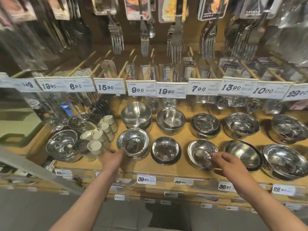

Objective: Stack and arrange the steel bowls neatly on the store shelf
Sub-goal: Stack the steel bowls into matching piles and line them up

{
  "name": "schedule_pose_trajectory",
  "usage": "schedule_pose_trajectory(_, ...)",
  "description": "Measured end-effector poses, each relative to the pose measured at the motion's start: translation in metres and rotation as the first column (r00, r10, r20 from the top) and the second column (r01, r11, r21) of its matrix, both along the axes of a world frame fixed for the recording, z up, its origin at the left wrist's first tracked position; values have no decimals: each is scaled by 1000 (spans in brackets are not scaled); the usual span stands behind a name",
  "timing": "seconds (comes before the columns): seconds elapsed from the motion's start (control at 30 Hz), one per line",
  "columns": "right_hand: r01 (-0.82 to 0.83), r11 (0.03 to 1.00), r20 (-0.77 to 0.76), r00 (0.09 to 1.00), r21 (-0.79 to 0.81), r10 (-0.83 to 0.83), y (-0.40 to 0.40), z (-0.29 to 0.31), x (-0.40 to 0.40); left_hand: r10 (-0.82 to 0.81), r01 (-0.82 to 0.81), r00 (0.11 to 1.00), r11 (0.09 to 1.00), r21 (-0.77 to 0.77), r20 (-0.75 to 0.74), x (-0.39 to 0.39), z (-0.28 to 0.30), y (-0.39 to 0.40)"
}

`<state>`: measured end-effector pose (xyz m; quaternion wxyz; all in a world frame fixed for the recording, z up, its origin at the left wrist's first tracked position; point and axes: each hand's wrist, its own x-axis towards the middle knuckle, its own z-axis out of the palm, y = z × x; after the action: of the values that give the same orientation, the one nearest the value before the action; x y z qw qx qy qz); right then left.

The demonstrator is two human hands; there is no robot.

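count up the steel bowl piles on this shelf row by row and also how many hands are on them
Back row bowl piles: 5
Front row bowl piles: 6, counting the one at far left beside the white cups
Hands: 2, left hand at one front pile's rim, right hand at another's
Total: 11 piles, 2 hands

Warm dim light, blurred warped edges

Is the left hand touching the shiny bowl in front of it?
Touching. The head view shows the left hand with its fingertips laid on the near rim of the front steel bowl, no gap between them.
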<state>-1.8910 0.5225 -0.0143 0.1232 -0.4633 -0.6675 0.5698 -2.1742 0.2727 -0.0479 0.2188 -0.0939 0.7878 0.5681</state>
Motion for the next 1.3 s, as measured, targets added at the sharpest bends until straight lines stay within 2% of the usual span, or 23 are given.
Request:
schedule_pose_trajectory(0.07, 2, 1000, -4, 1000, -8, -2, -1, -3, -4, -19, 19, 999, 1000, -13, 51, -4, -6, 3)
schedule_pose_trajectory(0.2, 6, 1000, -18, 1000, -25, -6, -5, -4, -13, 17, -30, 987, 996, 81, 160, -4, -10, 12)
schedule_pose_trajectory(0.57, 40, 999, 26, 999, -9, -40, -6, 5, -27, 11, -25, 992, 993, 115, 129, -23, 19, -4)
schedule_pose_trajectory(0.73, 92, 991, -23, 995, -96, -95, -9, 14, -17, -126, 109, 984, 985, 137, 125, -14, 45, 19)
schedule_pose_trajectory(1.0, 266, 958, -39, 962, -102, -271, 14, 26, 28, -354, 320, 927, 917, 238, 119, 36, 58, 98)
schedule_pose_trajectory(1.13, 351, 934, -40, 934, -70, -354, 24, 26, 55, -464, 437, 881, 872, 221, 89, 55, 57, 127)
schedule_pose_trajectory(1.3, 401, 913, -38, 914, -75, -404, 38, 24, 84, -492, 468, 865, 861, 198, 95, 74, 60, 158)
